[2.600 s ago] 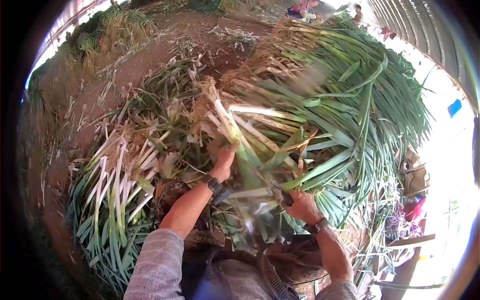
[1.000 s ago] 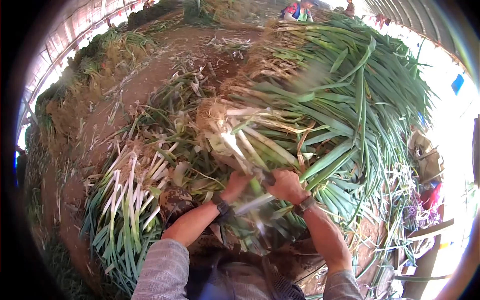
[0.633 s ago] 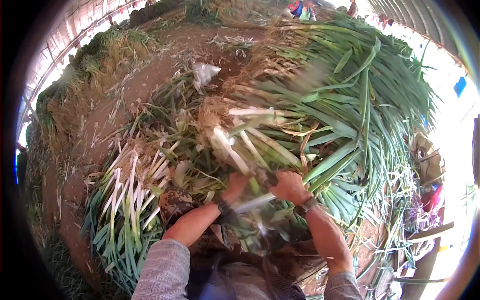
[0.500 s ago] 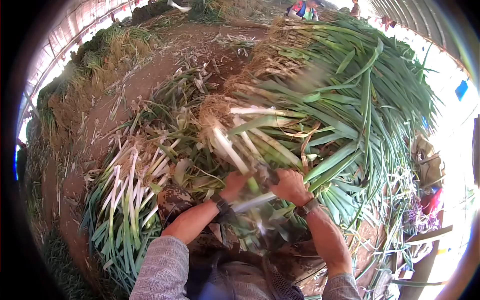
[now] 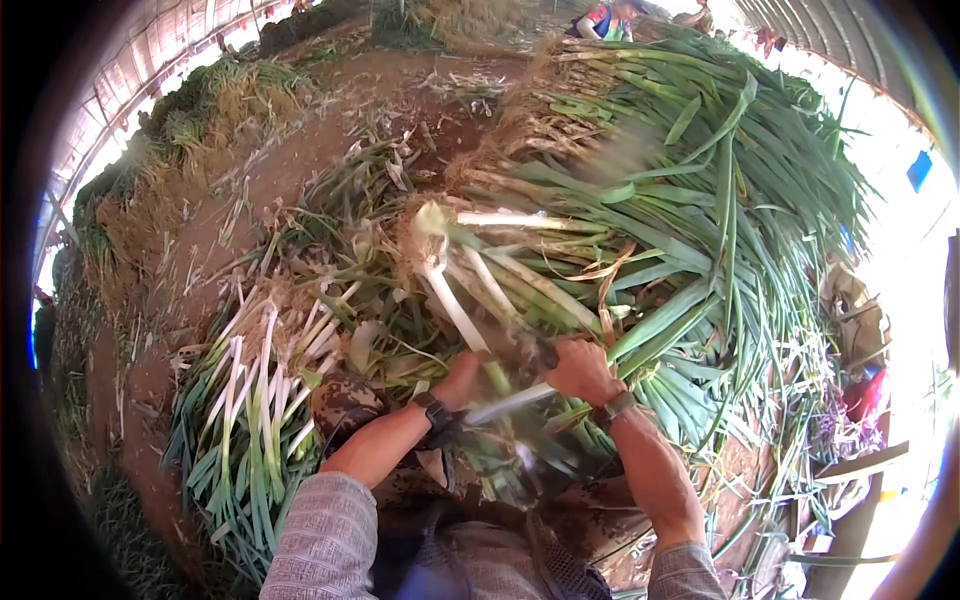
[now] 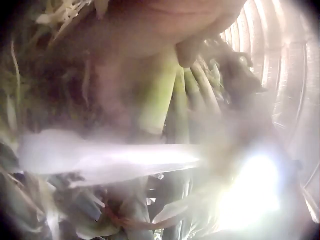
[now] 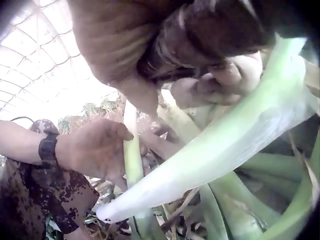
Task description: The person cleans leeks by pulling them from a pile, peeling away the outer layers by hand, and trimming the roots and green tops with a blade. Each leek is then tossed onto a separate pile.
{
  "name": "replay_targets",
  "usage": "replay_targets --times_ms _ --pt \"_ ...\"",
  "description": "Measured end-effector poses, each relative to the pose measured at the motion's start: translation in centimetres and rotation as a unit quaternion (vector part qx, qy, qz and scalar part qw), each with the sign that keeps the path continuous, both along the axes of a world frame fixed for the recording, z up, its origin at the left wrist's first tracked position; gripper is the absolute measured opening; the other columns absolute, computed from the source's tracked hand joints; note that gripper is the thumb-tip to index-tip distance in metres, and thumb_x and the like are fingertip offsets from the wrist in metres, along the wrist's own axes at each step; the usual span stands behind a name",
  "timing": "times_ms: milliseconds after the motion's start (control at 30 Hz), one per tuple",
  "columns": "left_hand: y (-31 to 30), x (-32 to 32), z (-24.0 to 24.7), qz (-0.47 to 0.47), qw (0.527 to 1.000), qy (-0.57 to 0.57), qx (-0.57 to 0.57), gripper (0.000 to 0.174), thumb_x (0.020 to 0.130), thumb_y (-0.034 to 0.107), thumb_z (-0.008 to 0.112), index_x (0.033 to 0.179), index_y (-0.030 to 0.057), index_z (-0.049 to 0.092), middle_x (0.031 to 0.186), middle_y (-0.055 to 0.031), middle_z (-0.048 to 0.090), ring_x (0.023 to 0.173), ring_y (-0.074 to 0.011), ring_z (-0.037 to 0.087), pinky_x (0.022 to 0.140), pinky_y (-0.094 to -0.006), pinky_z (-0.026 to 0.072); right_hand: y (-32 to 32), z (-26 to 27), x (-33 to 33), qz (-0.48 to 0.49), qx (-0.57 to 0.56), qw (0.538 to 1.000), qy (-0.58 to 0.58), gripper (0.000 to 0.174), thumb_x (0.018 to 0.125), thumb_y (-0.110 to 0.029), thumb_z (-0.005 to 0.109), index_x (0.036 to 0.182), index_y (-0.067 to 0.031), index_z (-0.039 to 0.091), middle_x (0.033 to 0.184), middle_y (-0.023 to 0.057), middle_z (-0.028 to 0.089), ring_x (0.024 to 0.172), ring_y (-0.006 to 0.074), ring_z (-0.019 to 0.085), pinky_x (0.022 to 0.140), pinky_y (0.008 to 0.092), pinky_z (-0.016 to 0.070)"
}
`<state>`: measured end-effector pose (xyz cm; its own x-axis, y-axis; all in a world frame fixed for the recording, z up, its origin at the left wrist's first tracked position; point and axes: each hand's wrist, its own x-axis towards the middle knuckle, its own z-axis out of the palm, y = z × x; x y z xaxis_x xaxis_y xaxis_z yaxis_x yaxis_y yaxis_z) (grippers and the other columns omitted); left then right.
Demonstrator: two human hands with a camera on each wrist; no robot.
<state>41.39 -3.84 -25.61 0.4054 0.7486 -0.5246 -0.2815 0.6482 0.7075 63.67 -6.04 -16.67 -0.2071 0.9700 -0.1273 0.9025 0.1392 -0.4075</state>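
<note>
In the head view, my left hand [image 5: 460, 382] pinches a leek [image 5: 457, 312] by its stalk, its white part slanting up and left toward a tangle of roots. The right wrist view shows the left hand [image 7: 95, 150] with its thumb against that stalk [image 7: 132, 162]. Close to its right, my right hand [image 5: 582, 370] is curled round a dark, thick object [image 7: 200, 37], whose kind I cannot tell. A pale sheath or stalk [image 7: 195, 167] crosses below the right hand. In the left wrist view, haze blurs the left hand [image 6: 170, 22] above a green stalk [image 6: 160, 97].
A large heap of leeks [image 5: 670, 180] fills the right side. Leeks with white stalks [image 5: 235, 410] lie at the left. Loose trimmings [image 5: 350, 210] and brown ground [image 5: 270, 165] are beyond. A person [image 5: 605, 20] is at the far end of the heap.
The left hand has shifted slightly left and down with the stalk. A white scrap in the air earlier is gone from view, and a pale green piece now shows by the roots. The right hand has barely moved.
</note>
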Motion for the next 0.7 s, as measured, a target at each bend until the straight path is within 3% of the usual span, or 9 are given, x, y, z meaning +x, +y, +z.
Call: replay_targets --times_ms 67,167,300,367,533,567,633,700 --pt "-0.4 -0.1 1.1 0.007 1.0 -0.025 0.0 0.027 0.092 0.02 0.053 0.11 -0.0006 0.054 0.098 -0.0144 0.059 0.083 -0.0309 0.062 0.06 -0.0463 0.0557 -0.4 1.0 -0.4 -0.008 0.044 0.998 0.04 0.032 0.076 -0.036 0.067 0.089 -0.0065 0.069 0.089 0.019 0.069 0.084 0.04 0.066 0.076 0.049 0.0516" --pt "-0.8 -0.3 1.5 0.013 1.0 -0.02 0.003 0.028 0.093 0.02 0.052 0.111 -0.0006 0.051 0.101 -0.0151 0.057 0.089 -0.0324 0.062 0.061 -0.0486 0.0566 -0.2 -0.6 -0.4 0.013 0.06 0.997 0.044 0.038 0.078 -0.038 0.069 0.1 -0.0079 0.068 0.088 0.0171 0.069 0.086 0.0378 0.065 0.078 0.0477 0.0511" --pt "0.3 -1.1 -0.7 -0.024 0.996 -0.082 0.001 0.027 0.092 0.017 0.052 0.112 -0.0016 0.05 0.104 -0.0156 0.057 0.094 -0.033 0.062 0.061 -0.0498 0.0581 -0.3 0.5 -0.7 0.007 0.033 0.999 0.006 0.038 0.078 -0.038 0.069 0.101 -0.0072 0.068 0.087 0.0158 0.07 0.086 0.0365 0.066 0.077 0.0473 0.0511" --pt "0.5 -1.3 -2.4 -0.034 0.994 -0.102 0.003 0.028 0.091 0.015 0.054 0.113 -0.0024 0.05 0.105 -0.0158 0.058 0.094 -0.0331 0.063 0.062 -0.0498 0.0591 -0.5 1.1 -1.2 -0.01 0.091 0.995 0.048 0.032 0.077 -0.034 0.065 0.094 -0.0073 0.068 0.088 0.019 0.068 0.083 0.0396 0.065 0.077 0.0495 0.051" --pt "-0.3 -1.1 -2.5 -0.036 0.997 -0.009 0.061 0.035 0.09 0.015 0.065 0.118 -0.0024 0.053 0.107 -0.0154 0.063 0.093 -0.0306 0.068 0.072 -0.0468 0.063 -0.3 -0.8 -1.1 0.004 0.06 0.997 0.039 0.031 0.078 -0.034 0.064 0.092 -0.0067 0.067 0.088 0.0197 0.068 0.083 0.0394 0.065 0.077 0.0491 0.0511" --pt "-0.2 -1.1 -2.7 -0.035 0.997 -0.01 0.063 0.035 0.09 0.015 0.065 0.118 -0.0024 0.053 0.107 -0.0154 0.063 0.093 -0.0306 0.068 0.072 -0.0468 0.063 -0.1 -0.3 -1.1 0.026 0.061 0.997 0.044 0.031 0.078 -0.034 0.064 0.092 -0.0063 0.067 0.088 0.0198 0.068 0.083 0.0391 0.065 0.077 0.049 0.0512" --pt "-0.3 -1.1 -3.5 -0.072 0.985 0.095 0.128 0.038 0.091 0.022 0.068 0.118 -0.0017 0.056 0.105 -0.0142 0.065 0.09 -0.0286 0.068 0.073 -0.0453 0.0635 -0.4 0.2 -1.4 0.024 0.06 0.997 0.046 0.03 0.078 -0.033 0.064 0.091 -0.0058 0.067 0.087 0.0198 0.068 0.083 0.0391 0.065 0.076 0.049 0.0512" --pt "-0.1 -1.1 -4.4 -0.071 0.984 0.124 0.108 0.039 0.091 0.023 0.068 0.119 -0.0019 0.056 0.105 -0.0138 0.065 0.089 -0.0276 0.068 0.071 -0.0444 0.0637 -0.6 0.1 -1.6 0.019 0.057 0.997 0.052 0.03 0.078 -0.033 0.064 0.09 -0.0053 0.067 0.087 0.0199 0.067 0.083 0.0391 0.065 0.076 0.049 0.0512"
